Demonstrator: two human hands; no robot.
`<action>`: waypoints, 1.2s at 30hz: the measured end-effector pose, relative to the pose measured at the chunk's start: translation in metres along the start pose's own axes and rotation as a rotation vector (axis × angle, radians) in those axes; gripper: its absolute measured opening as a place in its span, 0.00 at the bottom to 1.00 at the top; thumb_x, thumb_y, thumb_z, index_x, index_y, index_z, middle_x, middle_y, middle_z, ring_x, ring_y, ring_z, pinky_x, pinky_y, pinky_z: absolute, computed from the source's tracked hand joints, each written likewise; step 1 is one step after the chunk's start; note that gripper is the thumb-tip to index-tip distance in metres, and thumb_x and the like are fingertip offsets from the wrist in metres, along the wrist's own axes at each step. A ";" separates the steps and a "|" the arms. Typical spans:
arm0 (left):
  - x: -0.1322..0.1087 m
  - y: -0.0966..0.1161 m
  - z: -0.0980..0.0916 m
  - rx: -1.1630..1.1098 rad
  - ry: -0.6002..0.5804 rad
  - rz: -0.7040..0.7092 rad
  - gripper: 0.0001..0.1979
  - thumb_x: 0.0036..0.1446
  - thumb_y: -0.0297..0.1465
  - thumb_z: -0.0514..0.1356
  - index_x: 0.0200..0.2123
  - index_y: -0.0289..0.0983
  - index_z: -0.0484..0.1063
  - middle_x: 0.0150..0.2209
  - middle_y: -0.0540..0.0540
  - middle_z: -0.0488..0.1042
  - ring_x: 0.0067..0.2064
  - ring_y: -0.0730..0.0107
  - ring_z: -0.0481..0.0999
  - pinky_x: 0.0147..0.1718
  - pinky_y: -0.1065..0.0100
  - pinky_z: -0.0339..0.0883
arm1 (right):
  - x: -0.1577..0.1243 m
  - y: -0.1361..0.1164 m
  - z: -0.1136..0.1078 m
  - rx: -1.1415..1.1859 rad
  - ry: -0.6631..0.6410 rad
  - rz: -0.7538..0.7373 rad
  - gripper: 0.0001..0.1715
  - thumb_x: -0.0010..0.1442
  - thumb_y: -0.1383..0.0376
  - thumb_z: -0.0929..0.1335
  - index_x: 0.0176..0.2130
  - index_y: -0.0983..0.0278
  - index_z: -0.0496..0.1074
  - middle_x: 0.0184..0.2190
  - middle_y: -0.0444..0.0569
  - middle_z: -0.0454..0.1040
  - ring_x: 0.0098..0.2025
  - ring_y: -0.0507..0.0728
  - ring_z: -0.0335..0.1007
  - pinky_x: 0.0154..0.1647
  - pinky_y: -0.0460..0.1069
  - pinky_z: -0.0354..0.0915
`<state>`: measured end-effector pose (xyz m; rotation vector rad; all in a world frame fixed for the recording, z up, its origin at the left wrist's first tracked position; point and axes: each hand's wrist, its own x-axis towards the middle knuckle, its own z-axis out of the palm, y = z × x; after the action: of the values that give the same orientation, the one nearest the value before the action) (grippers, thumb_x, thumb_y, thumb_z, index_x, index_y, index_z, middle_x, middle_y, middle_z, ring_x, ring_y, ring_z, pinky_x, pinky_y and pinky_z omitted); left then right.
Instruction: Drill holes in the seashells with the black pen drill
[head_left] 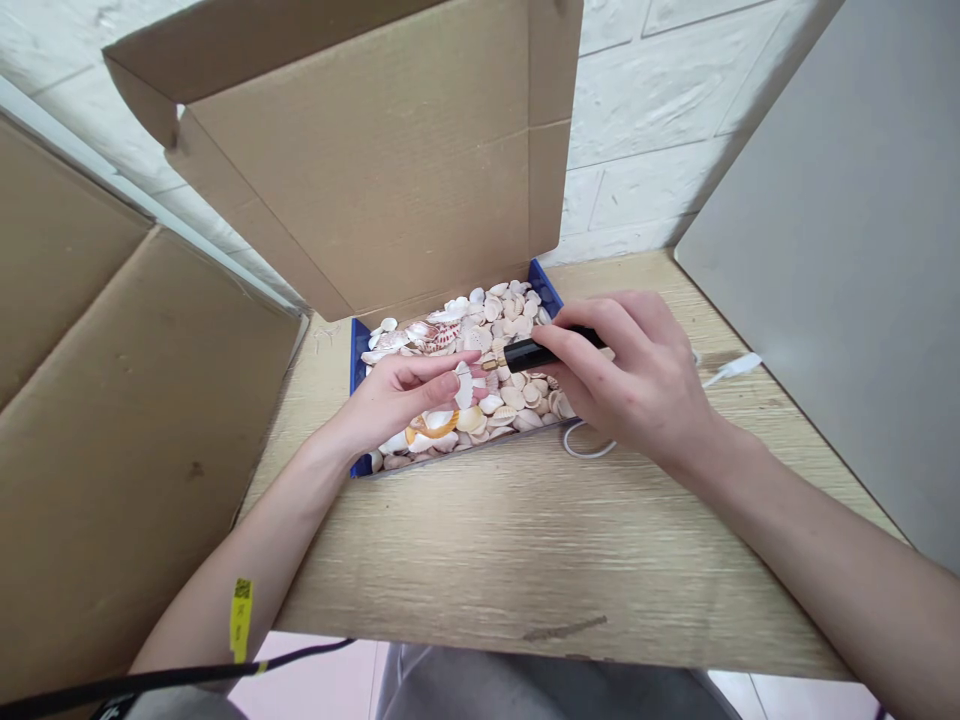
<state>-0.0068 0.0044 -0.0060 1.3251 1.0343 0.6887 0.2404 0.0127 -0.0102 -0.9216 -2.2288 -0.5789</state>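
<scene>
A white shell point(464, 386) is pinched between the thumb and fingers of my left hand point(409, 395), over the left part of a blue-sided box point(359, 350) filled with many shells point(517, 392). My right hand point(630, 370) is wrapped round a black pen-like tool point(529, 355) with a thin brass-coloured tip. That tip points left at the held shell, close to it; whether they touch I cannot tell. An orange-and-white shell point(433, 430) lies in the box below my left hand.
The box stands on a wooden table point(480, 540) before a raised cardboard flap point(390, 150). Cardboard point(135, 440) stands at the left, a grey panel point(840, 220) at the right. A white cable point(589, 452) lies near my right hand.
</scene>
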 end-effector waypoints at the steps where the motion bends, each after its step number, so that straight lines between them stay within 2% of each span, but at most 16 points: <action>1: 0.000 0.000 0.000 -0.004 -0.003 0.005 0.20 0.55 0.38 0.62 0.51 0.42 0.72 0.47 0.42 0.77 0.46 0.61 0.78 0.43 0.66 0.72 | 0.000 0.000 0.000 0.014 -0.020 0.013 0.11 0.62 0.66 0.62 0.45 0.59 0.68 0.40 0.49 0.73 0.41 0.57 0.65 0.40 0.52 0.60; 5: -0.001 0.000 0.001 0.046 0.075 0.038 0.22 0.54 0.39 0.63 0.52 0.42 0.71 0.50 0.41 0.74 0.48 0.59 0.77 0.43 0.65 0.72 | 0.000 -0.003 0.003 0.054 -0.091 0.100 0.13 0.63 0.61 0.61 0.45 0.62 0.69 0.37 0.52 0.73 0.37 0.58 0.64 0.36 0.52 0.61; 9: -0.002 0.005 0.004 0.114 0.149 0.083 0.23 0.54 0.39 0.63 0.52 0.41 0.70 0.54 0.41 0.71 0.54 0.56 0.72 0.45 0.65 0.70 | -0.002 -0.007 0.006 0.102 -0.185 0.163 0.17 0.64 0.56 0.60 0.44 0.64 0.69 0.32 0.49 0.71 0.33 0.56 0.64 0.31 0.50 0.60; 13: -0.001 0.008 0.006 0.143 0.146 0.043 0.23 0.54 0.40 0.62 0.53 0.41 0.70 0.53 0.43 0.73 0.54 0.57 0.71 0.49 0.63 0.68 | -0.001 -0.003 0.007 0.084 -0.188 0.100 0.20 0.63 0.55 0.60 0.46 0.65 0.68 0.34 0.49 0.72 0.35 0.56 0.64 0.32 0.50 0.60; 16: 0.001 0.007 0.006 0.160 0.145 0.008 0.21 0.54 0.40 0.62 0.52 0.42 0.71 0.52 0.44 0.73 0.54 0.57 0.71 0.51 0.62 0.67 | 0.001 0.001 0.005 0.021 -0.132 0.012 0.18 0.63 0.57 0.62 0.47 0.66 0.68 0.36 0.51 0.73 0.36 0.56 0.64 0.34 0.50 0.60; 20: 0.001 0.004 0.004 0.073 0.079 0.004 0.17 0.55 0.39 0.62 0.47 0.41 0.75 0.54 0.43 0.72 0.54 0.56 0.72 0.47 0.65 0.70 | -0.002 0.002 0.000 -0.026 -0.001 -0.040 0.13 0.62 0.62 0.63 0.48 0.59 0.67 0.40 0.48 0.75 0.39 0.56 0.66 0.38 0.52 0.59; 23: -0.001 0.003 0.002 -0.107 -0.031 -0.031 0.15 0.55 0.39 0.61 0.45 0.41 0.77 0.49 0.40 0.75 0.46 0.57 0.78 0.44 0.63 0.73 | -0.006 0.001 -0.002 -0.016 0.003 -0.029 0.12 0.62 0.63 0.62 0.46 0.53 0.67 0.43 0.46 0.74 0.43 0.57 0.67 0.43 0.55 0.58; 26: -0.001 0.003 0.001 -0.197 -0.081 -0.045 0.14 0.54 0.39 0.62 0.43 0.41 0.78 0.47 0.39 0.77 0.41 0.59 0.80 0.44 0.60 0.73 | -0.006 0.000 -0.002 0.006 0.039 -0.029 0.10 0.62 0.63 0.62 0.44 0.53 0.69 0.43 0.46 0.74 0.44 0.58 0.66 0.43 0.56 0.58; 29: -0.001 0.003 0.001 -0.131 -0.014 -0.036 0.18 0.54 0.40 0.63 0.47 0.39 0.75 0.48 0.38 0.76 0.45 0.57 0.79 0.46 0.58 0.72 | -0.003 -0.001 0.000 0.035 0.002 0.029 0.10 0.62 0.61 0.62 0.44 0.57 0.69 0.42 0.48 0.74 0.42 0.57 0.66 0.40 0.54 0.59; 33: 0.000 0.003 0.003 0.097 0.169 0.054 0.22 0.52 0.39 0.64 0.50 0.40 0.73 0.51 0.41 0.74 0.52 0.57 0.73 0.50 0.60 0.68 | 0.000 -0.004 0.005 0.086 -0.132 0.120 0.15 0.63 0.56 0.61 0.43 0.61 0.69 0.37 0.49 0.74 0.36 0.55 0.67 0.33 0.51 0.60; 36: 0.001 0.003 0.005 0.142 0.229 0.119 0.21 0.51 0.38 0.65 0.50 0.44 0.73 0.53 0.44 0.73 0.51 0.60 0.74 0.49 0.64 0.69 | -0.002 -0.005 0.007 0.095 -0.174 0.144 0.17 0.64 0.54 0.60 0.43 0.62 0.69 0.35 0.47 0.74 0.34 0.54 0.67 0.30 0.49 0.58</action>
<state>-0.0017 0.0033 -0.0034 1.4638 1.2125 0.8856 0.2348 0.0129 -0.0169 -1.1081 -2.2966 -0.3356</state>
